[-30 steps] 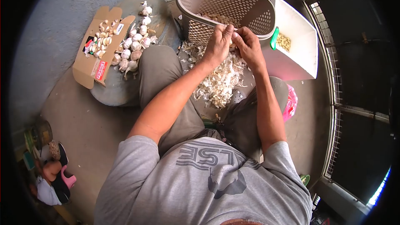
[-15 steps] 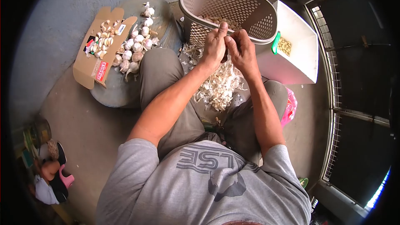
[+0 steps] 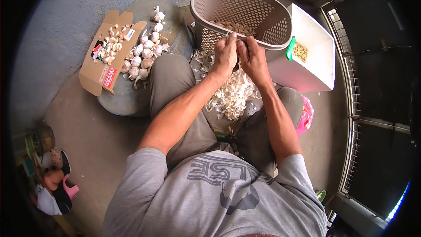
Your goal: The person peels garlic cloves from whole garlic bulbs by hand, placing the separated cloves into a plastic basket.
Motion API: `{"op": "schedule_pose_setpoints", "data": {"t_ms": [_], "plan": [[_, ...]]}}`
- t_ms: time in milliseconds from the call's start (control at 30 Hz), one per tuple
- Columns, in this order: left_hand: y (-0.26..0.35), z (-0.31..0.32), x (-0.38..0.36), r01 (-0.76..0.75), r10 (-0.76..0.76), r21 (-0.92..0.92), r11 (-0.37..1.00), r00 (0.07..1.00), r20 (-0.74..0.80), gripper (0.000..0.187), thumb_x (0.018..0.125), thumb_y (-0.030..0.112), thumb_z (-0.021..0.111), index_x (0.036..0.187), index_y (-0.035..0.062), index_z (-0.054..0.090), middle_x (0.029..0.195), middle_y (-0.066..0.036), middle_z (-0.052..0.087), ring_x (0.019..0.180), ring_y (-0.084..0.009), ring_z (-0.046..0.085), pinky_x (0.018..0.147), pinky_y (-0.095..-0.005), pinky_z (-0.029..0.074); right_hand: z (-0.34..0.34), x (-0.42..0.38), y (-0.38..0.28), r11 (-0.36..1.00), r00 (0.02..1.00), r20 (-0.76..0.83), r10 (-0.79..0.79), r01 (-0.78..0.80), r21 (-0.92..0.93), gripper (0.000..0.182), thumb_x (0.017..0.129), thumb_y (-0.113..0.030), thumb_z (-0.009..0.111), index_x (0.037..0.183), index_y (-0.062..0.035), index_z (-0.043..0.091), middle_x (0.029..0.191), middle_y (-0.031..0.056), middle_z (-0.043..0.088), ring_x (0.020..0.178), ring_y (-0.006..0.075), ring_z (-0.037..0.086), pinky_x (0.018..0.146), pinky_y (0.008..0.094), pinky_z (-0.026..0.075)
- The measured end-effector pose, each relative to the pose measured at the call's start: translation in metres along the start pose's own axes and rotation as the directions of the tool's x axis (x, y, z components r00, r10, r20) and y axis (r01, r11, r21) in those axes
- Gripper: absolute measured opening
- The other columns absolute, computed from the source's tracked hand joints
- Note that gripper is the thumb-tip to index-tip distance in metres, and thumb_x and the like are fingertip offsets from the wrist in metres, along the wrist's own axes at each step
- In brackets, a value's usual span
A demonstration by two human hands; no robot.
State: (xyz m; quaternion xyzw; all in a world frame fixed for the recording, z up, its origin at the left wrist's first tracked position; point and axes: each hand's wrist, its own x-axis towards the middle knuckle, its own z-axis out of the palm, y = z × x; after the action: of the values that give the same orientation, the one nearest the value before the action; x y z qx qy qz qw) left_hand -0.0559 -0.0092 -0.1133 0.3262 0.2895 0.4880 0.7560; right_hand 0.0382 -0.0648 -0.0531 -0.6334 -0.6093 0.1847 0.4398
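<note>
My left hand (image 3: 225, 58) and my right hand (image 3: 253, 61) meet in front of the brown perforated basket (image 3: 209, 36), fingers pinched close together. A small dark shape shows between them, but what they hold is too hidden to name. Below my hands, a heap of papery garlic skins (image 3: 232, 96) covers the floor between my legs. Inside the basket lies a layer of pale brown garlic cloves (image 3: 234, 27). To the left, whole garlic bulbs (image 3: 147, 52) rest beside an opened cardboard box (image 3: 90, 77) with loose cloves (image 3: 112, 49) on it.
At the right stands a white box (image 3: 322, 50) with peeled cloves (image 3: 300, 52) inside and a green handle (image 3: 290, 48) at its edge. The bulbs lie on a round grey surface (image 3: 125, 103). A pink bag (image 3: 306, 116) sits by my right knee, near a barred metal frame (image 3: 351, 87).
My hands have come down slightly and stay close together. The whole view has shifted a little, so the surroundings sit lower in the frame.
</note>
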Motion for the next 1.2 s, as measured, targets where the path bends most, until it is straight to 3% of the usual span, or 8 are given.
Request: {"op": "schedule_pose_setpoints", "data": {"t_ms": [200, 300, 433, 533, 700, 833, 1067, 1200], "plan": [[0.006, 0.005, -0.008, 0.185, -0.21, -0.185, 0.965, 0.969, -0.129, 0.035, 0.106, 0.036, 0.056, 0.085, 0.0083, 0.057, 0.068, -0.002, 0.058, 0.045, -0.0116, 0.05, 0.039, -0.029, 0.043, 0.005, -0.001, 0.005, 0.999, 0.995, -0.103, 0.015, -0.011, 0.035, 0.019, 0.105, -0.013, 0.053, 0.095, 0.003, 0.056, 0.071, 0.0142, 0.059, 0.061, 0.0202, 0.055, 0.058, 0.0358, 0.047], [0.028, 0.013, -0.014, 0.184, -0.2, -0.224, 0.957, 0.979, -0.051, 0.039, 0.104, 0.042, 0.058, 0.083, 0.0092, 0.056, 0.063, -0.002, 0.055, 0.038, -0.0128, 0.045, 0.033, -0.0289, 0.038, -0.003, 0.004, 0.01, 0.952, 0.978, -0.026, 0.207, -0.196, 0.234, 0.024, 0.106, -0.019, 0.052, 0.095, 0.0018, 0.054, 0.07, 0.017, 0.058, 0.059, 0.0242, 0.061, 0.056, 0.0396, 0.049], [0.025, 0.015, -0.004, 0.045, -0.045, -0.01, 0.999, 0.999, -0.012, 0.044, 0.101, 0.048, 0.062, 0.085, 0.0074, 0.058, 0.061, -0.001, 0.055, 0.039, -0.0101, 0.046, 0.034, -0.0243, 0.038, -0.01, 0.002, 0.015, 0.633, 0.929, 0.216, 0.3, -0.363, 0.684, 0.033, 0.11, -0.033, 0.047, 0.098, -0.0028, 0.054, 0.067, 0.0014, 0.05, 0.059, 0.01, 0.058, 0.048, 0.0268, 0.045], [0.024, 0.012, 0.0, 0.068, -0.109, 0.231, 0.971, 0.979, 0.17, 0.042, 0.1, 0.045, 0.064, 0.088, 0.0055, 0.059, 0.063, -0.001, 0.059, 0.042, -0.0087, 0.05, 0.034, -0.0232, 0.038, -0.013, 0.0, 0.042, 0.508, 0.924, 0.27, 0.272, -0.376, 0.775, 0.034, 0.111, -0.032, 0.047, 0.1, -0.0009, 0.055, 0.071, 0.0025, 0.053, 0.061, 0.0111, 0.059, 0.049, 0.0268, 0.046], [0.019, 0.013, 0.001, -0.124, 0.044, 0.43, 0.894, 0.98, 0.192, 0.022, 0.096, 0.02, 0.068, 0.092, -0.0007, 0.063, 0.065, -0.005, 0.064, 0.052, -0.0118, 0.061, 0.047, -0.029, 0.05, -0.022, 0.003, 0.029, 0.651, 0.928, 0.225, 0.297, -0.369, 0.663, 0.022, 0.106, -0.017, 0.058, 0.113, 0.0034, 0.056, 0.09, 0.0091, 0.066, 0.066, 0.0143, 0.064, 0.055, 0.0272, 0.052], [0.017, 0.007, 0.005, -0.06, -0.02, 0.296, 0.953, 0.965, 0.261, 0.022, 0.095, 0.02, 0.069, 0.094, -0.0025, 0.068, 0.071, -0.01, 0.068, 0.064, -0.0138, 0.066, 0.056, -0.0314, 0.053, -0.028, 0.004, 0.033, 0.713, 0.94, 0.218, 0.263, -0.341, 0.612, 0.023, 0.101, -0.008, 0.064, 0.114, 0.0061, 0.051, 0.086, 0.0112, 0.066, 0.068, 0.0145, 0.065, 0.058, 0.027, 0.055], [0.026, 0.004, 0.005, -0.378, 0.195, 0.568, 0.731, 0.914, 0.356, 0.024, 0.097, 0.019, 0.066, 0.093, -0.0049, 0.072, 0.083, -0.008, 0.074, 0.075, -0.0124, 0.067, 0.069, -0.0291, 0.053, -0.032, 0.002, 0.03, 0.784, 0.936, 0.202, 0.288, -0.351, 0.512, 0.022, 0.094, 0.0, 0.07, 0.106, 0.0044, 0.052, 0.082, 0.0106, 0.067, 0.062, 0.0142, 0.064, 0.054, 0.0279, 0.054], [0.024, -0.001, 0.008, -0.251, 0.083, 0.577, 0.777, 0.95, 0.301, 0.026, 0.097, 0.02, 0.066, 0.095, -0.0046, 0.072, 0.084, -0.01, 0.074, 0.077, -0.0117, 0.065, 0.07, -0.0306, 0.052, -0.036, 0.001, 0.033, 0.724, 0.935, 0.201, 0.293, -0.354, 0.592, 0.021, 0.092, -0.001, 0.073, 0.102, 0.004, 0.055, 0.081, 0.0095, 0.067, 0.063, 0.0138, 0.065, 0.053, 0.0271, 0.054]]}}
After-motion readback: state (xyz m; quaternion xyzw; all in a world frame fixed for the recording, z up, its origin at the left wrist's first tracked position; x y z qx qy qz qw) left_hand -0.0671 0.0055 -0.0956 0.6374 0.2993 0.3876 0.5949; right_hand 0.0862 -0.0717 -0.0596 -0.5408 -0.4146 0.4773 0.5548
